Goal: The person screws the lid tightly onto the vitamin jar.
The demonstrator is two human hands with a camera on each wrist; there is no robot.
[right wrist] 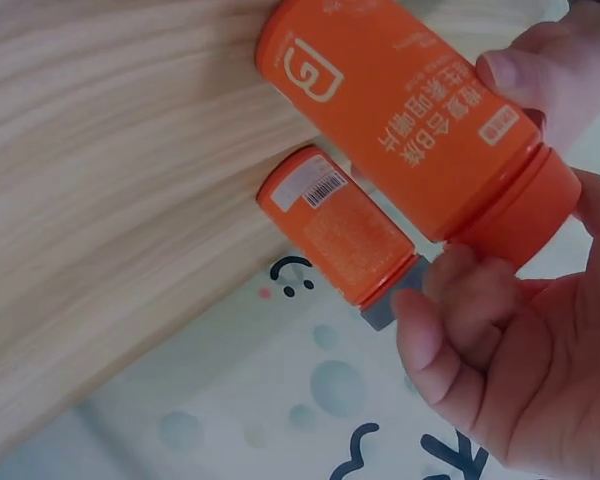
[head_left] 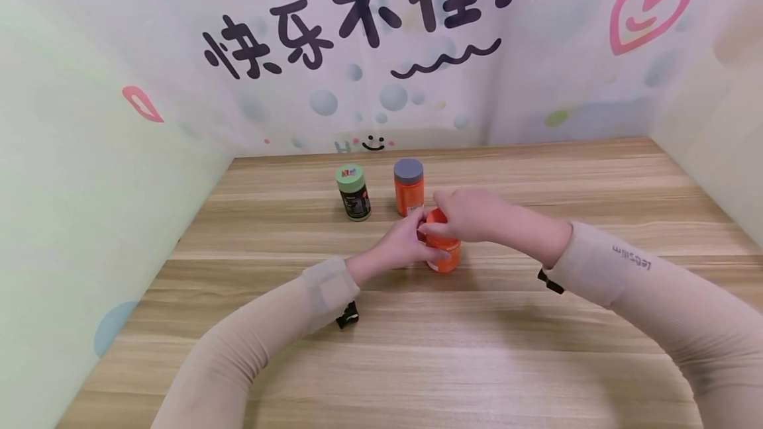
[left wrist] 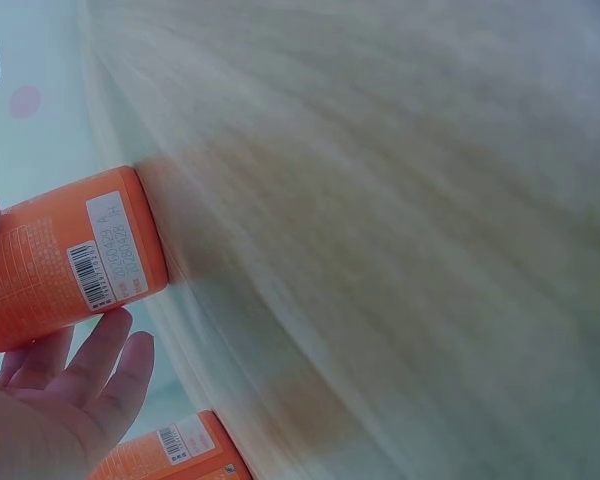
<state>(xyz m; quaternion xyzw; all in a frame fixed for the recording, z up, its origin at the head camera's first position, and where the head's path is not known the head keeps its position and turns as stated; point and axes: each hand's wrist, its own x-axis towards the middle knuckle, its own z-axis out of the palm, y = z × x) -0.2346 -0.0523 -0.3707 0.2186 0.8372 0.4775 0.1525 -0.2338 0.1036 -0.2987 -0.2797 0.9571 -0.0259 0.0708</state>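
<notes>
An orange supplement bottle (head_left: 451,258) with an orange lid (right wrist: 530,215) stands upright, its base at or close to the tabletop. My left hand (head_left: 401,243) holds the bottle's body from the left, thumb on the near side; in the left wrist view its fingers (left wrist: 105,365) curve behind the printed label. On the lid is my right hand (head_left: 473,214), which grips it from above and the right with curled fingers. Just behind the left hand stands a second orange bottle (head_left: 409,196) with a grey lid, touched by neither hand as far as I see.
A black bottle (head_left: 356,204) with a green lid stands left of the grey-lidded one. The wood-grain table (head_left: 417,349) ends at a printed cloth backdrop (head_left: 286,104), with pale panels at both sides.
</notes>
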